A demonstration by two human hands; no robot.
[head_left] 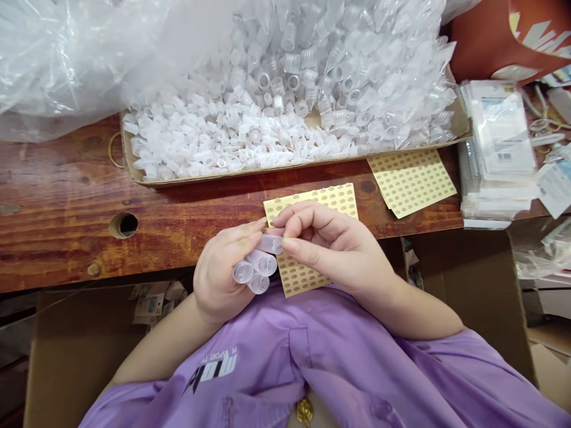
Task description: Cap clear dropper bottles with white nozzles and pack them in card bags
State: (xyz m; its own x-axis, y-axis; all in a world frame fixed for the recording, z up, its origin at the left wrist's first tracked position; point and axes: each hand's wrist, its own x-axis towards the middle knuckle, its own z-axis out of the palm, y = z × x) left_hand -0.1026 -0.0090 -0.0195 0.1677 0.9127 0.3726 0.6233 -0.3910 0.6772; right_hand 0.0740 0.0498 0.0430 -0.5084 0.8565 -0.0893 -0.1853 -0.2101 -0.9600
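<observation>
My left hand [227,267] is closed around several small translucent plastic bottles [261,261], their round ends facing me. Small oval marks show on some of those ends. Close against the topmost bottle, my right hand [325,238] has its thumb and index finger pinched together at the bottle's end. Whatever may be between these fingertips is too small to make out. Behind both hands is a yellow sheet of small oval stickers [307,276], partly covered by the right hand. How the sheet is held up is hidden.
A shallow cardboard tray [187,180] across the wooden table [66,202] is heaped with small white caps [214,131] and clear bottles [357,77]. More sticker sheets [414,181] lie right of centre. Packaged cards [502,137] are stacked at right; a plastic bag [80,59] bulges at upper left.
</observation>
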